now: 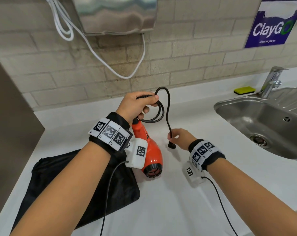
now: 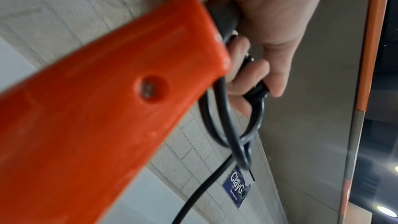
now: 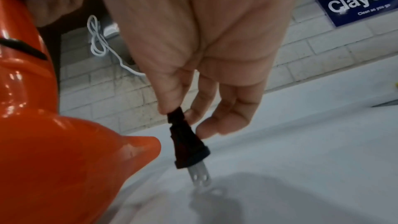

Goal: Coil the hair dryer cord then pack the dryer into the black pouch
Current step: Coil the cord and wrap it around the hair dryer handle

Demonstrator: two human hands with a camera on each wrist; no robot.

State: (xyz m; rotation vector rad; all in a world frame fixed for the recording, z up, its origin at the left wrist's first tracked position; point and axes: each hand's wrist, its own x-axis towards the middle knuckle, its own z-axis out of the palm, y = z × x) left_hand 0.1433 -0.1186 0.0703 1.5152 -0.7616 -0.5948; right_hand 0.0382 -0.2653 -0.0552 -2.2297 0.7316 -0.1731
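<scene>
The left hand [image 1: 137,104] is curled round the loops of the black cord [image 1: 161,106], holding them bunched at the end of the orange hair dryer [image 1: 148,150] handle; in the left wrist view the fingers [image 2: 254,74] wrap the coiled strands just beside the handle's butt. The dryer hangs below that grip, nozzle down toward the white counter [image 1: 178,201]. Left of and below the grip, the black pouch [image 1: 86,184] lies flat on the counter, partly under the left forearm. From the held loops, the cord arches up and drops rightward to the right hand [image 1: 181,137], whose thumb and fingertips pinch it just above the plug [image 3: 189,149]; the plug's prongs point down at the counter, touching or nearly so. Further right sit the steel sink [image 1: 263,125], tap [image 1: 271,80] and a yellow sponge [image 1: 244,90].
</scene>
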